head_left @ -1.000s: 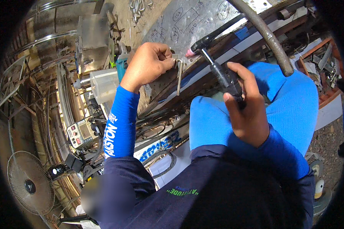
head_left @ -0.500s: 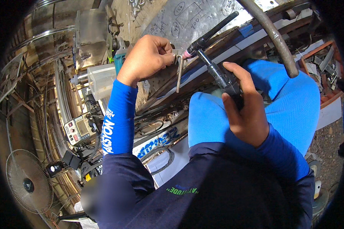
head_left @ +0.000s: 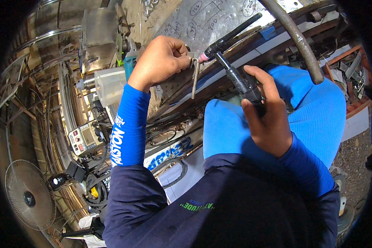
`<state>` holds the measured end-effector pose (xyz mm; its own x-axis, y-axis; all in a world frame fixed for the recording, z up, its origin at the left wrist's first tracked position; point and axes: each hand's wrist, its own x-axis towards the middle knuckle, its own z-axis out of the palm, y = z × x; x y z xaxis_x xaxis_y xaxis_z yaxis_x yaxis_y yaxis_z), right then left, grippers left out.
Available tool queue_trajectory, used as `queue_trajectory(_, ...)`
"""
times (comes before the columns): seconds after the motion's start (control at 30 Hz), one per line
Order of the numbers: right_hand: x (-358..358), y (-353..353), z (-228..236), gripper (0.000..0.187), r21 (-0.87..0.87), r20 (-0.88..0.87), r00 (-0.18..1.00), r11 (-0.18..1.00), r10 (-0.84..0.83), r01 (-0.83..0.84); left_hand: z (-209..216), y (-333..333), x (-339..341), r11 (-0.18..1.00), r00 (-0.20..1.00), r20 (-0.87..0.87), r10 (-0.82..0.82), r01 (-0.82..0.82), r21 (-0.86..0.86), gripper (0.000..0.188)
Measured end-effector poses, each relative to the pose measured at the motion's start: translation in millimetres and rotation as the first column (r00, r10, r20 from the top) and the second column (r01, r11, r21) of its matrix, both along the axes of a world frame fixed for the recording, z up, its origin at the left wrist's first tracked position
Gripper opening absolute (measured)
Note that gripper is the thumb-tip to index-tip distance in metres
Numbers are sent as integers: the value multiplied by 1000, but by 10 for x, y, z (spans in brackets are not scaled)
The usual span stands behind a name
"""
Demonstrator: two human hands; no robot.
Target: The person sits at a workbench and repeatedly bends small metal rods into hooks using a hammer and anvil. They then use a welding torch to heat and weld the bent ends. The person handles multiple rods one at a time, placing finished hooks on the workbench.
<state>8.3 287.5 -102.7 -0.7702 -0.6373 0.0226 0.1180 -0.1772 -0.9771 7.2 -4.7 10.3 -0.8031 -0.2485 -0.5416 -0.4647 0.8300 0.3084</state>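
My right hand (head_left: 270, 113) is wrapped round the handle of a black TIG welding torch (head_left: 237, 78). The torch's pink nozzle (head_left: 203, 58) points left, right beside the bent end of a hooked metal rod (head_left: 195, 80). Whether nozzle and rod touch I cannot tell. My left hand (head_left: 163, 62) is closed in a pinch at a small flat metal piece (head_left: 190, 54) by the rod's top. The rod's straight part hangs down over the bench edge. My fingers partly hide the small piece.
A metal sheet (head_left: 215, 20) with handwriting lies on the bench. A thick bar (head_left: 295, 35) slants across at upper right. Left of me are a clear plastic container (head_left: 110, 87), a welding machine (head_left: 86, 138) and a fan (head_left: 31, 194). Metal scraps fill a bin (head_left: 351, 72) at right.
The torch and my right hand have shifted very slightly to the right. My left hand stays pinched at the small metal piece, and the hooked rod hangs almost as before.
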Motion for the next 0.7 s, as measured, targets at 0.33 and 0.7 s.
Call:
queue_trajectory(0.33,23,4,-24,57,24,-28,1000,1000,13,-12,-25,-18,5,1000,1000,-3,-7,7,-19,15)
queue_trajectory(0.7,33,-14,-21,56,-6,-47,999,1000,-25,25,-6,16,-1,1000,1000,-23,-19,19,-2,14)
